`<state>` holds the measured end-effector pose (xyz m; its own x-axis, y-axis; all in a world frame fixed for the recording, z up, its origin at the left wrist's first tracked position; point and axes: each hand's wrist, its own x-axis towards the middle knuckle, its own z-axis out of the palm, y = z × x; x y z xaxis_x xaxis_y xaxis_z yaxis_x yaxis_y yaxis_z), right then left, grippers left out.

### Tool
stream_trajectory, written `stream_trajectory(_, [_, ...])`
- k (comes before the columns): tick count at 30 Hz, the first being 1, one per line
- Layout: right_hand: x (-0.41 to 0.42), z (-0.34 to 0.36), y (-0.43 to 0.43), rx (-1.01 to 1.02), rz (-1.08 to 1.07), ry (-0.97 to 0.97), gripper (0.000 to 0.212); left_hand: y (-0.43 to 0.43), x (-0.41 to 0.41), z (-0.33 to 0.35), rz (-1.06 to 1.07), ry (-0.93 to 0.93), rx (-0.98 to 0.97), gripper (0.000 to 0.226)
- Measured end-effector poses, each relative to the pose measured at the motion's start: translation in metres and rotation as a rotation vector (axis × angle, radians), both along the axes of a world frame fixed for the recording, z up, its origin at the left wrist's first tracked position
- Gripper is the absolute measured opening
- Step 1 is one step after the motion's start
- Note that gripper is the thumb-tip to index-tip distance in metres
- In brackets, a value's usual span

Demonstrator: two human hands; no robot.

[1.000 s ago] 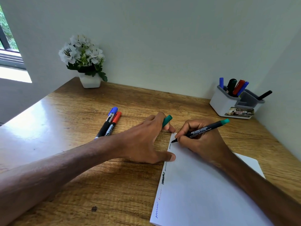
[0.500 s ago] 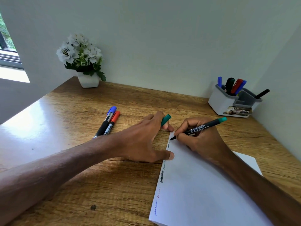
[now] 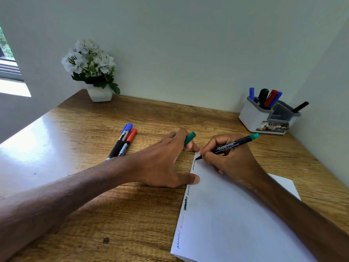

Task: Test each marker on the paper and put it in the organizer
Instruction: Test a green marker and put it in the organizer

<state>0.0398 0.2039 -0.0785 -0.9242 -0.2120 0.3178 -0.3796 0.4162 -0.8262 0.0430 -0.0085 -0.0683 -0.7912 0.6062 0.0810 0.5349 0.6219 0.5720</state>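
A person's right hand (image 3: pixel 233 160) pinching a green marker (image 3: pixel 233 144), tip on the far corner of the paper (image 3: pixel 236 214), left hand (image 3: pixel 164 159) gripping a green cap (image 3: pixel 190 138), thumb pressing the paper edge, organizer (image 3: pixel 253 117) far right on the counter (image 3: pixel 75 140).

**Colours across a wood-grain surface**

The surface (image 3: pixel 85 129) is brown with streaky wood grain. The white paper (image 3: pixel 236 214) carries wavy lines down its left edge in blue, red and black. The marker (image 3: pixel 232 144) is black with white lettering and a green end, and the cap (image 3: pixel 189 138) is green. The blue-capped marker (image 3: pixel 122 140) and red-capped marker (image 3: pixel 128 142) have black barrels. The organizer (image 3: pixel 253 116) is white with a grey insert. The flowers (image 3: pixel 88 61) are white with green leaves, in a white pot (image 3: pixel 99 94).
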Motion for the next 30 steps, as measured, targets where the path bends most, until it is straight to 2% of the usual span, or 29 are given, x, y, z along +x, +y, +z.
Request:
stream_trajectory(16, [-0.004, -0.004, 0.004, -0.002, -0.057, -0.045, 0.012, 0.001, -0.004, -0.002, 0.018, 0.012, -0.072, 0.061])
stream_trajectory(18, [-0.004, -0.005, 0.004, -0.055, -0.06, -0.058, 0.011, 0.001, -0.005, -0.003, 0.024, 0.018, -0.091, 0.061])
stream_trajectory(20, [-0.007, -0.005, 0.005, -0.193, -0.083, -0.078, 0.011, 0.0, -0.006, -0.004, 0.017, 0.024, -0.083, 0.061])
stream_trajectory(22, [-0.008, -0.003, 0.007, -0.341, -0.114, -0.108, 0.009, -0.001, -0.009, -0.006, 0.016, 0.048, -0.033, 0.056])
stream_trajectory(25, [-0.007, 0.002, 0.008, -0.459, -0.099, -0.121, 0.005, -0.005, -0.011, -0.006, 0.078, 0.164, 0.114, 0.024])
stream_trajectory(28, [-0.007, 0.007, 0.01, -0.492, -0.039, -0.102, 0.014, -0.008, -0.013, -0.005, 0.144, 0.283, 0.324, 0.04])
stream_trajectory(30, [-0.007, 0.011, 0.012, -0.486, 0.028, -0.087, 0.019, -0.012, -0.017, -0.004, 0.172, 0.289, 0.395, 0.041])
